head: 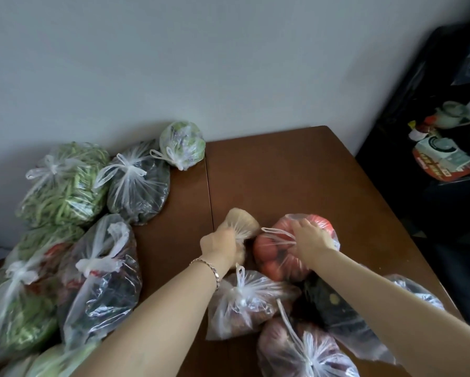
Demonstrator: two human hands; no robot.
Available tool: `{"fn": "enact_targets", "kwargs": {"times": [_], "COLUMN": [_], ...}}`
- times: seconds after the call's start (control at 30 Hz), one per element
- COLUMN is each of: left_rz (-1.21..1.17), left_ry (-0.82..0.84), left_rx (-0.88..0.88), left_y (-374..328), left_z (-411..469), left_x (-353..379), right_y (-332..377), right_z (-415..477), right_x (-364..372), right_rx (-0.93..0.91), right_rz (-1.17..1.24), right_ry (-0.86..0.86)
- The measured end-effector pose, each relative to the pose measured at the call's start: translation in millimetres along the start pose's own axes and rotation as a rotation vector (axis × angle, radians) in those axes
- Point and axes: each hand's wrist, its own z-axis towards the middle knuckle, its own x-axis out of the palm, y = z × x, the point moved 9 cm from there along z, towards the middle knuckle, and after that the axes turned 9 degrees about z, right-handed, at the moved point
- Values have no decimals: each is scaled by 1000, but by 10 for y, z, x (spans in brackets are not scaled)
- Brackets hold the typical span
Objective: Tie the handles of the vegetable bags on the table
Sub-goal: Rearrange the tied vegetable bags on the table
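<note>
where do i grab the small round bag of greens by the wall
Take the knotted handles on the small round bag of greens: the plastic gathers tight there and the loops stick out toward the near left, so bring the grip in from that side.

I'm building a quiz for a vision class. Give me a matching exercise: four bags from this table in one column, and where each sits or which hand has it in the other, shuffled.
1. green bean bag
2. tomato bag
3. tan bag
4. small round bag of greens

A. neck gripped by the left hand
B. farthest back, against the wall
C. handles pinched by the right hand
D. left rear, beside the dark-leaf bag

Pairs: 1-D, 2-C, 3-A, 4-B
</note>
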Motion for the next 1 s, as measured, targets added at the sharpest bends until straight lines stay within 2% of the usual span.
{"fn": "enact_targets", "kwargs": {"times": [0.13, 0.4, 0.53, 0.63, 0.77, 0.9, 1.0], "left_rz": [110, -64, -102, -109, 37, 132, 11], "left_ry": [-58, -237, -292, -287, -166, -222, -60], "left_rx": [21, -172, -247, -308, -302, -221, -200], "left_y": [404, 1335, 1731, 1914, 1847, 1687, 1723], "left_z": [-27, -62, -38, 11, 132, 220, 238], "left_x": [-111, -225, -304, -345, -389, -475, -243], "right_y": [-100, 52, 81, 210, 579, 1151, 1672], "right_z": [70, 85, 109, 174, 295, 438, 540], "right_x": [-20, -19, -7, -13, -139, -228, -229], "right_rx": [68, 21, 27, -69, -204, -361, -526], "right_rz": [100, -28, 26, 8, -119, -263, -340], "right_ry": [-19, -102, -143, -116, -73, -96, -65]}}
